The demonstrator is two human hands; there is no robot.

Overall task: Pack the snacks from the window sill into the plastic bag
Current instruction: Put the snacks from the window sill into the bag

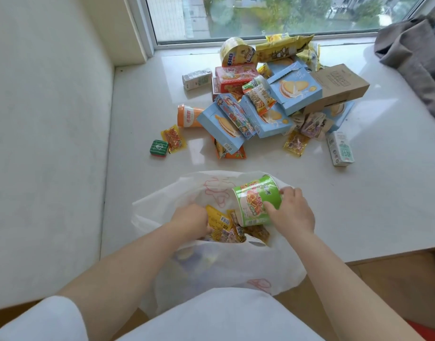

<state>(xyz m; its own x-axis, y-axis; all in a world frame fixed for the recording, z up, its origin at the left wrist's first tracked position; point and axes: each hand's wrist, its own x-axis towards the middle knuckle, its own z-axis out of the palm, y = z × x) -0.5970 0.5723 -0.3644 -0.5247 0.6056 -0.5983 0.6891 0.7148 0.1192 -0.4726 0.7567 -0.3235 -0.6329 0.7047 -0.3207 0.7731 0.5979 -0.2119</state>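
Two hands are at the thin white plastic bag: my right hand is clamped around the green cylindrical snack cup, which lies tilted over the bag's mouth, its long axis pointing down-left into the opening. My left hand reaches inside among small yellow packets, its fingers hidden, so I cannot tell their state. The remaining pile of blue biscuit boxes lies well ahead on the white window sill, nearer my right side.

The white plastic bag lies open at the near edge of the window sill, with small packets inside. A green snack cup is tilted in its mouth. The other snacks are piled near the far edge.
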